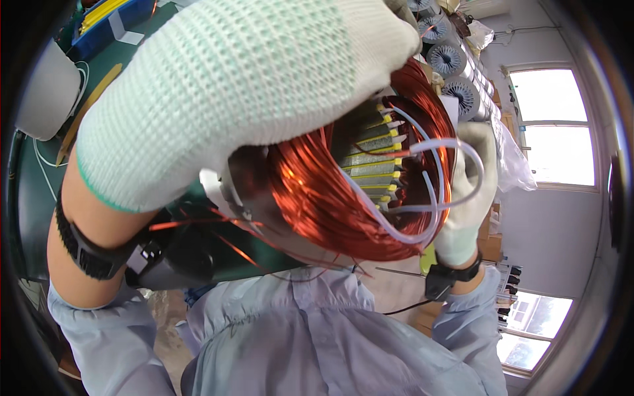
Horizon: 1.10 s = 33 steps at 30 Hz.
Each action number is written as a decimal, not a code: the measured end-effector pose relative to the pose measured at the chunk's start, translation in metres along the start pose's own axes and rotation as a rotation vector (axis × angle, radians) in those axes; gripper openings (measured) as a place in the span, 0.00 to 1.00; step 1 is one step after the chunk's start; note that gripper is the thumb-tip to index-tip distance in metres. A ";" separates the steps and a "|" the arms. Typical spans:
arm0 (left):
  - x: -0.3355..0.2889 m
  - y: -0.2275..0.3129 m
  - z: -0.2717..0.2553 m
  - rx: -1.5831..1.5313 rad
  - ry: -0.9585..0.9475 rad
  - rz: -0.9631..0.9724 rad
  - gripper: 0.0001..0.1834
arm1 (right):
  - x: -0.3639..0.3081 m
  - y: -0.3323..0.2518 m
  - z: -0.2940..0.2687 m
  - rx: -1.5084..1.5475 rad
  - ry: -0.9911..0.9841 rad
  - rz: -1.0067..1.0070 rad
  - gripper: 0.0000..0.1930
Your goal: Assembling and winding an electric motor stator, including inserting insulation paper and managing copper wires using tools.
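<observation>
A motor stator (pixel 330 204) wound with thick red-brown copper wire is close in front of me. Pale slot liners with yellow strips (pixel 376 165) line its bore. Clear sleeving tubes (pixel 469 162) loop out over the winding's end, and copper lead wires (pixel 238 251) trail at the lower left. My left hand (pixel 244 86), in a white knit glove with green dots, lies across the stator's top, its fingers curled over and largely hidden at the far side. At the winding's right side my gloved right hand (pixel 472 191) is closed against it, partly covered by the coil and tubes.
Several grey stator cores (pixel 446 59) stand in a row at the back right. A blue bin (pixel 109 33) with yellow strips sits at the upper left of the green table (pixel 39 204), near a white rounded object (pixel 49 92). Windows (pixel 555 125) are on the right.
</observation>
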State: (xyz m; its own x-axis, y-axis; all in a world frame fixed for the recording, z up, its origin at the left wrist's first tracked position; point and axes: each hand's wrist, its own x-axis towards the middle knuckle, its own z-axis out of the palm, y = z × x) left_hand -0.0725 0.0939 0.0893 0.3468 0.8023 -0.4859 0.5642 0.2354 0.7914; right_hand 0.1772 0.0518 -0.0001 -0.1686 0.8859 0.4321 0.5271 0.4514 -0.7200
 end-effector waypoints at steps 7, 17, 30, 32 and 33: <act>0.032 -0.054 0.017 0.097 0.265 0.739 0.19 | 0.009 0.005 0.011 -0.032 0.177 0.049 0.06; 0.061 -0.123 -0.022 0.020 0.281 0.699 0.19 | 0.029 -0.023 0.004 -0.007 -0.048 0.240 0.08; 0.030 -0.121 0.018 -0.109 0.277 0.714 0.19 | 0.050 0.011 -0.027 0.333 -0.348 0.441 0.13; 0.036 -0.110 0.014 -0.124 0.301 0.709 0.19 | 0.032 -0.010 -0.018 0.143 -0.233 0.335 0.09; 0.042 -0.098 0.013 -0.132 0.309 0.708 0.18 | 0.028 -0.022 -0.014 0.023 -0.146 0.307 0.08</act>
State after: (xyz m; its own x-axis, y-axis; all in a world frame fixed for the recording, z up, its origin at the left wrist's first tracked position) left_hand -0.1030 0.0976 -0.0136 0.3559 0.8975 0.2605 0.1864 -0.3413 0.9213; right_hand 0.1725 0.0656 0.0354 -0.1233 0.9860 0.1125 0.5531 0.1624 -0.8171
